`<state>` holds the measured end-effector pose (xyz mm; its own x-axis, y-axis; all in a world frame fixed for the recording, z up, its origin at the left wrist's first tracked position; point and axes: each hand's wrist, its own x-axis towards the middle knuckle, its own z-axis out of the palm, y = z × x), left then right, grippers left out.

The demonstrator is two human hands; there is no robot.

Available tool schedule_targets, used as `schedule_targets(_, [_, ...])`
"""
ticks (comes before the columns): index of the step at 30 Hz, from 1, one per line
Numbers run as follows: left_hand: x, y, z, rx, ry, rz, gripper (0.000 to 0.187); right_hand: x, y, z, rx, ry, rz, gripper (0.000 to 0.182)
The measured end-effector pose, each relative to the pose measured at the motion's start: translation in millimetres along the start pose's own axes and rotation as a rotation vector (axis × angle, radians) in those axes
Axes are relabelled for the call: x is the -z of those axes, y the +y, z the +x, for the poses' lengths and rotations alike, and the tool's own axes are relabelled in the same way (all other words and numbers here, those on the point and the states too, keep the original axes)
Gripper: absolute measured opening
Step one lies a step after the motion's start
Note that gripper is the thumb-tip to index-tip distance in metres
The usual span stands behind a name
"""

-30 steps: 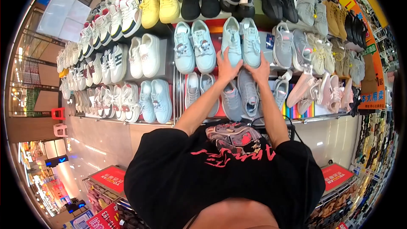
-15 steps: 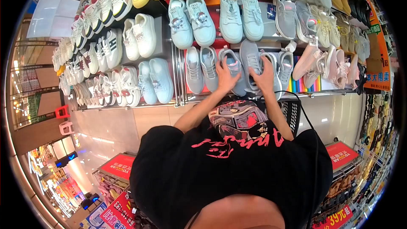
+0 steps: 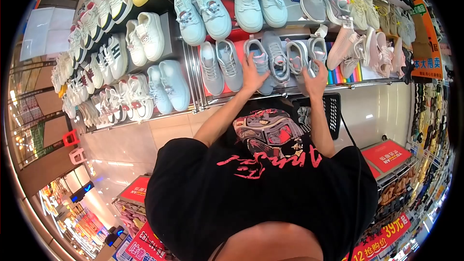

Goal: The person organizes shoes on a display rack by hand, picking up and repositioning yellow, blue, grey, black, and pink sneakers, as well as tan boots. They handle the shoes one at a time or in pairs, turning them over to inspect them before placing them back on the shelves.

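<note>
My left hand point(image 3: 254, 75) is closed around the sides of a grey sneaker point(image 3: 256, 48) with a pinkish lining, on the lower shelf. Its thumb and fingers straddle the shoe. My right hand point(image 3: 316, 80) straddles the rightmost grey sneaker point(image 3: 317, 46) of this group, thumb on the left side and fingers on the right. Between the hands stand a grey laced sneaker point(image 3: 276, 58), turned with its opening towards me, and another pale grey sneaker point(image 3: 296, 55). Left of my left hand sits a pair of grey sneakers point(image 3: 220, 67), untouched.
Pale blue sneakers point(image 3: 212, 12) fill the tier above. White sneakers point(image 3: 145, 38) stand to the left, pink shoes point(image 3: 341, 48) to the right. A metal rail point(image 3: 227, 97) edges the shelf. A black cable point(image 3: 350, 133) hangs beside my right arm. Red sign boards point(image 3: 388, 156) stand behind me.
My right hand has let go of the grey laced sneaker in the middle and moved right to the end sneaker. That middle sneaker now has its opening towards me. My left hand stays on its sneaker.
</note>
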<state>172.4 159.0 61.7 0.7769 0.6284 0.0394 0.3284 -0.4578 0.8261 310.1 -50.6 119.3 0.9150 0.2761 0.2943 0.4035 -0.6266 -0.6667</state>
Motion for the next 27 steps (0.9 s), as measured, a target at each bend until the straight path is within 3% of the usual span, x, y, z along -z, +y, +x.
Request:
schedule_targets(5, [-0.8, -1.9, -3.2, -0.028, 0.029, -0.002, 0.106, -3.5, 28.4, -25.3, 0.063, -0.169, -0.116, 0.073])
schedule_targets(9, [0.2, 1.1, -3.6, -0.022, 0.032, 0.009, 0.109, -3.5, 24.0, -28.7, 0.011, -0.195, -0.14, 0.078])
schedule_targets(16, [11.9, 10.7, -4.2, 0.018, -0.032, -0.029, 0.121, 0.1, 17.6, -27.0, -0.045, -0.16, -0.085, 0.072])
schedule_targets(18, [15.5, 14.0, -4.8, 0.026, -0.05, -0.03, 0.122, 0.2, 8.8, -26.9, 0.026, -0.028, -0.026, 0.061])
schedule_targets(22, [18.6, 17.8, -6.3, 0.039, -0.082, -0.001, 0.124, -13.9, -25.9, -21.6, -0.102, -0.22, 0.26, 0.051])
schedule_targets(24, [17.5, 18.1, -6.6, 0.034, -0.08, 0.008, 0.124, -32.4, -39.1, -14.3, 0.119, -0.339, 0.271, 0.047])
schedule_targets(25, [16.1, 18.3, -6.3, 0.038, -0.072, 0.031, 0.123, -38.5, -46.9, -7.6, 0.118, -0.337, 0.272, 0.047])
schedule_targets(27, [14.7, 16.5, -7.3, 0.043, -0.064, 0.057, 0.123, -49.0, -58.1, 4.7, 0.329, -0.261, 0.01, 0.048])
